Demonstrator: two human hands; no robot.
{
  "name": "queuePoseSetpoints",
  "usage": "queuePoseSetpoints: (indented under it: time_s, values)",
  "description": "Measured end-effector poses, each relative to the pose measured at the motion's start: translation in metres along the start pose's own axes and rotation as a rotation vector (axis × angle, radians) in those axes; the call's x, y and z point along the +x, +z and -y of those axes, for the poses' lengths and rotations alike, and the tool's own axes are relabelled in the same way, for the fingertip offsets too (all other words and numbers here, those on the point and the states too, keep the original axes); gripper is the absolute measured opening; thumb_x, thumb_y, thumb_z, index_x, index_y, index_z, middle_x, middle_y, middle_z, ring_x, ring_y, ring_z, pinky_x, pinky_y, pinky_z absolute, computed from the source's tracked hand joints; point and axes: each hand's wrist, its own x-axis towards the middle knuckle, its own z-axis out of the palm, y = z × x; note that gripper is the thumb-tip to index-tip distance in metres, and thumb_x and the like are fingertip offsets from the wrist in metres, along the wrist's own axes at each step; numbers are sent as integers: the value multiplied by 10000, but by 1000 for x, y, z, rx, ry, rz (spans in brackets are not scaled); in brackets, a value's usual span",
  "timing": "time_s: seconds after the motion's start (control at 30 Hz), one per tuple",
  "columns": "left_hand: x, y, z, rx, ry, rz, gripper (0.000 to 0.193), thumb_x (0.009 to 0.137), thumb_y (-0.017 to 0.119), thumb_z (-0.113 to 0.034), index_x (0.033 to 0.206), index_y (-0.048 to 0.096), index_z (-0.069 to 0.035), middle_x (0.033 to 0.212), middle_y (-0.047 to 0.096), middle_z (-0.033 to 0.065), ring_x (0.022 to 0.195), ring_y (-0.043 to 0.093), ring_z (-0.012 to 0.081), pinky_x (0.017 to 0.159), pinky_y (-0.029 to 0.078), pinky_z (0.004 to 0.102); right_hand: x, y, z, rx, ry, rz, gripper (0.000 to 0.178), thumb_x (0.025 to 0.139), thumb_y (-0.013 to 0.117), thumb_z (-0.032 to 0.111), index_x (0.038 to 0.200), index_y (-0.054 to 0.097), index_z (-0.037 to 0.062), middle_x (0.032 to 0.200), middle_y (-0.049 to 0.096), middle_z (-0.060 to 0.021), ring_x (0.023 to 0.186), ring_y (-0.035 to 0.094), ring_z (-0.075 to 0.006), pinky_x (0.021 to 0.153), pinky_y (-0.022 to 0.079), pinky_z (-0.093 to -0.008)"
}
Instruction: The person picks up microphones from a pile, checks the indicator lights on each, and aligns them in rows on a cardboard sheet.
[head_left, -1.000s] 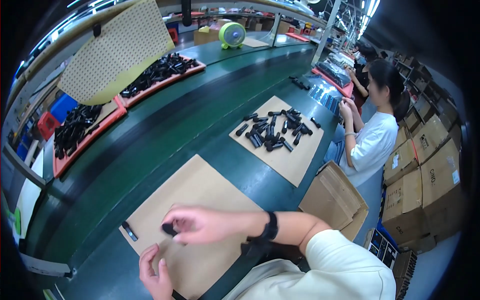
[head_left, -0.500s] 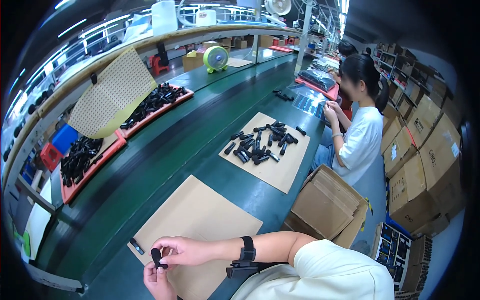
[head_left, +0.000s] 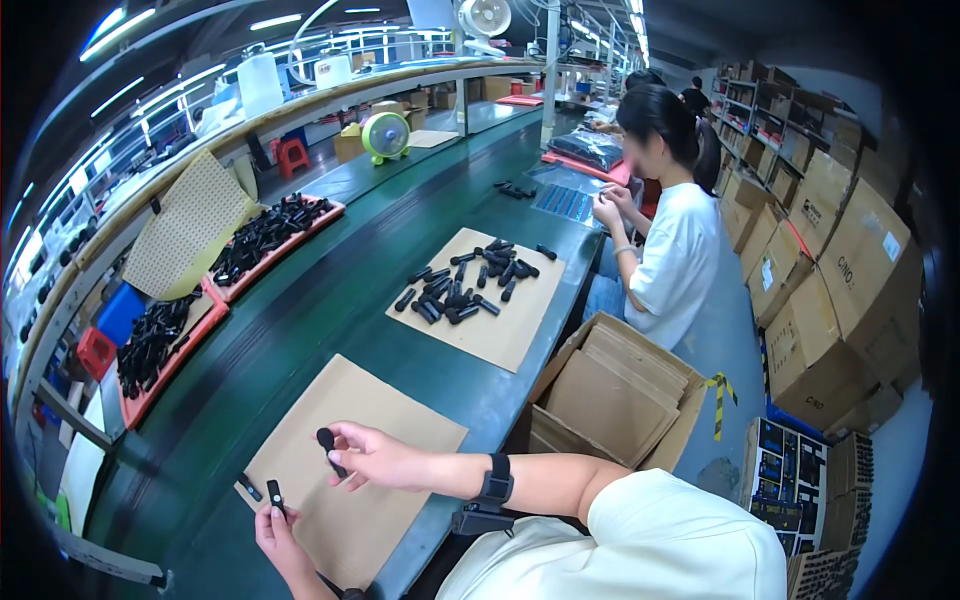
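Observation:
My left hand (head_left: 284, 541) pinches a slim black microphone body (head_left: 276, 492) with a pale dot on its face, held upright over the left edge of a cardboard sheet (head_left: 365, 400). To its right, my right hand (head_left: 372, 458) holds a small black microphone (head_left: 327, 441) with a round foam head at its top, tilted slightly. My two hands are apart. One more slim black piece (head_left: 249, 487) lies at the sheet's left corner, close to my left hand. My right wrist carries a black strap (head_left: 494, 482) with a small device.
Many black microphones (head_left: 460, 297) lie on a farther cardboard sheet (head_left: 490, 345). Red trays (head_left: 222, 312) of black parts stand across the green belt (head_left: 260, 340). An open carton (head_left: 680, 440) is at the right, and a seated co-worker (head_left: 675, 240) handles something beyond it.
My hands were together around one black piece; they have separated, each now holding a black piece. My right hand has moved up and away from the left. The view has turned slightly right.

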Motion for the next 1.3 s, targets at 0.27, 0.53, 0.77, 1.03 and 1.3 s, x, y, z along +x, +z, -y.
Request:
queuePoseSetpoints:
  time_s: [0.27, 0.53, 0.77, 1.03, 1.3]
  values:
    - [-2, 3, 0, -13, 15, -44, 131, 952, 561, -85, 1056, 579, -7, 891, 623, 62, 803, 609, 128, 767, 506, 266, -15, -30, -8, -73, 12, -38, 276, 1002, 516, 194, 1261, 492, 102, 962, 602, -9, 767, 564, -75, 663, 480, -232]
    - [-12, 12, -19, 129, -45, 1, 235, 869, 643, 20, 1102, 608, 27, 1031, 636, 77, 914, 613, 140, 829, 490, 263, 20, -24, -13, -96, 10, -118, 149, 1008, 507, 203, 1078, 570, 87, 868, 615, -25, 734, 557, -73, 656, 474, -220]
    - [-16, 15, -31, 68, -145, 94, 409, 864, 661, 10, 1243, 507, -6, 974, 606, 35, 924, 580, 113, 895, 468, 295, 75, 3, -19, -196, -28, 76, 217, 1001, 479, 116, 1145, 594, 0, 913, 627, -61, 790, 581, -99, 724, 485, -237]
    - [-16, 14, -28, 106, -68, 185, 665, 843, 688, 8, 1396, 319, -7, 974, 611, 63, 928, 574, 125, 892, 451, 287, 69, 1, -42, -345, 9, 218, 252, 968, 495, 36, 1188, 599, -29, 1023, 625, -79, 917, 592, -129, 797, 474, -256]
    - [-16, 17, -23, 149, -46, 147, 584, 852, 697, -13, 1353, 399, 13, 1132, 597, 96, 1046, 584, 157, 914, 456, 299, 68, -5, -42, -521, -82, 389, 244, 947, 519, 29, 1166, 617, -18, 1028, 622, -89, 931, 583, -149, 822, 459, -271]
